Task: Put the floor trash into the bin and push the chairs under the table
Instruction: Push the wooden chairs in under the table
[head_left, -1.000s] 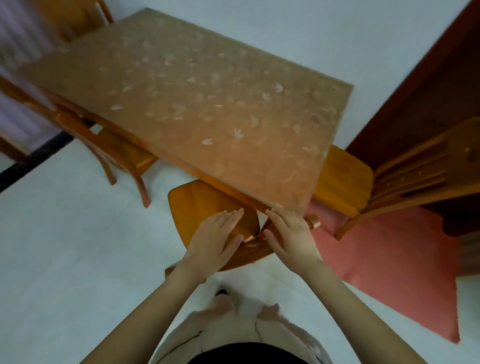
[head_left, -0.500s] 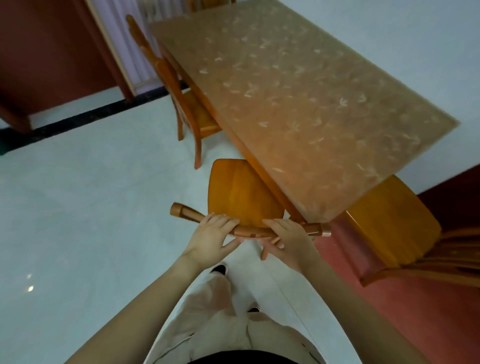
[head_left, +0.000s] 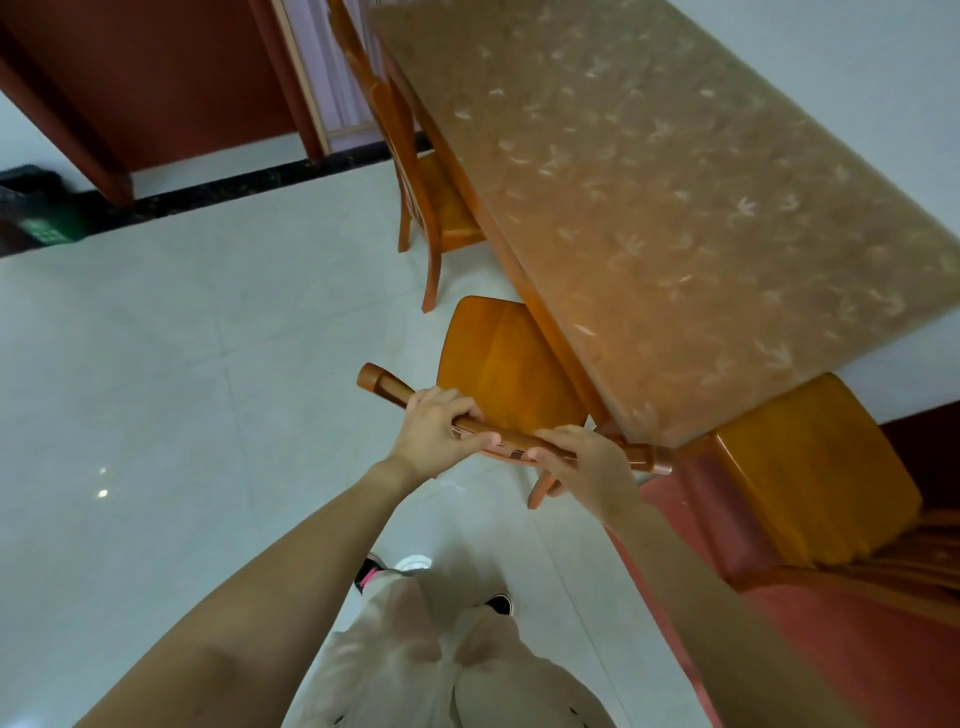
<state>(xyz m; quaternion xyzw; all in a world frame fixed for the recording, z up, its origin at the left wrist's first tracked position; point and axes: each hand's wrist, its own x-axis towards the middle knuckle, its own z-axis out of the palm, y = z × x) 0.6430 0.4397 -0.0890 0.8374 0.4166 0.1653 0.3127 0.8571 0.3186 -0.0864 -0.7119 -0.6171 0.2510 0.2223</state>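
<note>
Head view:

- Tabletop (head_left: 675, 208): patterned brown surface, running from the upper centre to the right edge of the view.
- Chair (head_left: 509, 374): stands at the long near side of the tabletop, close to its near corner. The far part of the seat lies under the tabletop edge; the near part projects onto the floor (head_left: 156, 364).
- Rail (head_left: 387, 388): the top bar of the chair back, lying across the view just beside the near corner of the tabletop.
- Left hand (head_left: 436, 431): grips the rail towards its left end, fingers curled over the top, thumb underneath.
- Right hand (head_left: 587, 473): grips the rail towards its right end, fingers wrapped round it, next to the tabletop corner.
- Second chair (head_left: 441, 213): on the same long side, farther along, seat partly under the tabletop.
- Third chair (head_left: 810, 467): at the short end of the tabletop, seat partly under the edge, standing on a red mat (head_left: 857, 665).
- Pale trousers (head_left: 426, 665) and a dark shoe (head_left: 498, 603) show below the hands, away from the tabletop.
</note>
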